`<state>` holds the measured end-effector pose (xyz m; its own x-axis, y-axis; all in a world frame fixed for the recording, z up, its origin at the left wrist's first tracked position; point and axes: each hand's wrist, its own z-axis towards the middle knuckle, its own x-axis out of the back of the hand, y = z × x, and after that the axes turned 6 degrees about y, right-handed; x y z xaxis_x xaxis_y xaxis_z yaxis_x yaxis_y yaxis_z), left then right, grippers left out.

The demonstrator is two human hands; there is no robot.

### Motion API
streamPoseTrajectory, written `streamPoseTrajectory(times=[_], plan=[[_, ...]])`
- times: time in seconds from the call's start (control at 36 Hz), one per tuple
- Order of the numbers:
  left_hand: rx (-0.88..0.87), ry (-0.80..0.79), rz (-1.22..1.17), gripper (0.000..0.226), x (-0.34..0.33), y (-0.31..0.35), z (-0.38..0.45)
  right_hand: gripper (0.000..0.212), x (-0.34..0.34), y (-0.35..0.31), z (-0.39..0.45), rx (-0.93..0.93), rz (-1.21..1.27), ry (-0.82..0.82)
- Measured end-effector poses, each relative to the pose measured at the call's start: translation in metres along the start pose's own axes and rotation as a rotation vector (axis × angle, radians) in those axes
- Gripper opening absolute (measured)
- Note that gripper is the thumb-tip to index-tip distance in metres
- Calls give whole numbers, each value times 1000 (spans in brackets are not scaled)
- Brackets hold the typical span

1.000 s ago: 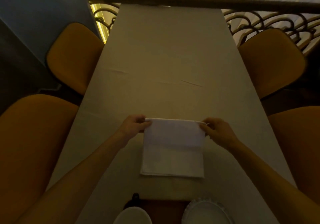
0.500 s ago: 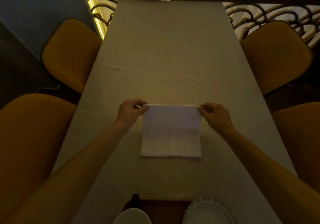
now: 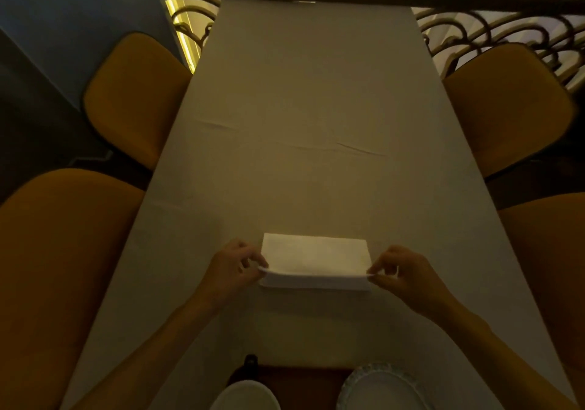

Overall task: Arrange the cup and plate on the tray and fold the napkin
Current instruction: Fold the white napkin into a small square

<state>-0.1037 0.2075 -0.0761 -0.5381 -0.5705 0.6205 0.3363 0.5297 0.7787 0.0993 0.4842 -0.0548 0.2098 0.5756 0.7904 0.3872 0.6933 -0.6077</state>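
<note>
Two hands at work: the left hand [image 3: 232, 268] and the right hand [image 3: 408, 272] each pinch one near corner of the napkin's upper layer.
Step in hand: the napkin [image 3: 315, 256] fold, judged to be nearly done; the raised layer hangs just above the lower one, its edge close to the near edge beneath.
Next move: it calls for lowering that layer so the edges line up, then pressing the crease flat.
Left hand pose: thumb and forefinger closed on the left corner, other fingers curled, forearm reaching in from the near left of the table [image 3: 316, 93].
Right hand pose: the same narrow pinch on the right corner, forearm coming from the near right.
Napkin place: midway between the table's long edges, toward its near end.
Near edge: the cup [image 3: 245, 397] and plate [image 3: 380, 390] sit on the tray [image 3: 304, 384], cup left, plate right.
</note>
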Motion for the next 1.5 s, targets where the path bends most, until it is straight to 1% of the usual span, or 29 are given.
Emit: streamPoseTrajectory(times=[0.08, 0.14, 0.22, 0.33, 0.42, 0.44, 0.5, 0.53, 0.56, 0.61, 0.67, 0.72, 0.78, 0.86, 0.92, 0.97, 1.06, 1.14, 1.19, 1.22, 1.33, 1.42, 1.5], plan=[[6, -30, 39, 28, -6, -8, -7, 15, -11, 5, -7, 20, -29, -30], [15, -45, 47, 27, -9, -10, -10, 15, -18, 10, -10, 32, -66, -40], [6, -58, 67, 34, -15, -15, -13, 13, -24, 14, -12, 39, -131, -48], [-14, -94, 98, 25, -16, -19, -13, 12, -25, 15, -16, 57, -198, -56], [-49, -151, 142, 18, -13, -21, -11, 13, -26, 14, -17, 45, -201, -66], [-50, -143, 152, 15, -12, -20, -10, 12, -26, 13, -17, 34, -196, -58], [-43, -53, 95, 13, -13, -15, -8, 11, -28, 10, -16, 13, -177, -15], [-95, 16, 113, 13, -15, -13, -6, 12, -31, 8, -15, 8, -167, 18], [-181, 83, 210, 16, -18, -10, -4, 14, -34, 6, -13, 8, -162, 55], [-338, 134, 391, 25, -26, -2, 1, 19, -43, -2, -7, 21, -170, 109], [-419, 97, 461, 33, -35, 10, 4, 23, -53, -15, -2, 57, -197, 129], [-479, 28, 539, 42, -49, 19, 7, 32, -63, -27, 2, 108, -247, 134], [-478, -59, 613, 51, -63, 24, 10, 44, -73, -33, 5, 98, -310, 83], [-451, -148, 706, 57, -76, 16, 13, 58, -83, -32, 6, 18, -373, -17], [-443, -178, 743, 59, -79, 7, 13, 59, -86, -27, 5, 8, -418, -20], [-445, -175, 771, 58, -79, 0, 11, 57, -86, -23, 4, 2, -472, -13], [-406, -191, 790, 57, -73, -5, 10, 59, -81, -14, 3, -44, -497, 36], [-363, -202, 804, 55, -64, -5, 12, 71, -71, -3, 6, -136, -493, 49], [-374, -215, 809, 54, -62, -6, 14, 76, -62, 3, 10, -173, -469, 14], [-383, -218, 814, 53, -61, -7, 15, 75, -58, 5, 13, -177, -452, 1], [-459, -221, 859, 50, -64, -1, 19, 54, -43, 4, 27, -188, -365, 18], [-517, -221, 844, 49, -69, 3, 20, 41, -37, 1, 40, -236, -293, 7], [-551, -224, 801, 48, -71, 0, 18, 23, -33, -1, 49, -267, -195, -5]])
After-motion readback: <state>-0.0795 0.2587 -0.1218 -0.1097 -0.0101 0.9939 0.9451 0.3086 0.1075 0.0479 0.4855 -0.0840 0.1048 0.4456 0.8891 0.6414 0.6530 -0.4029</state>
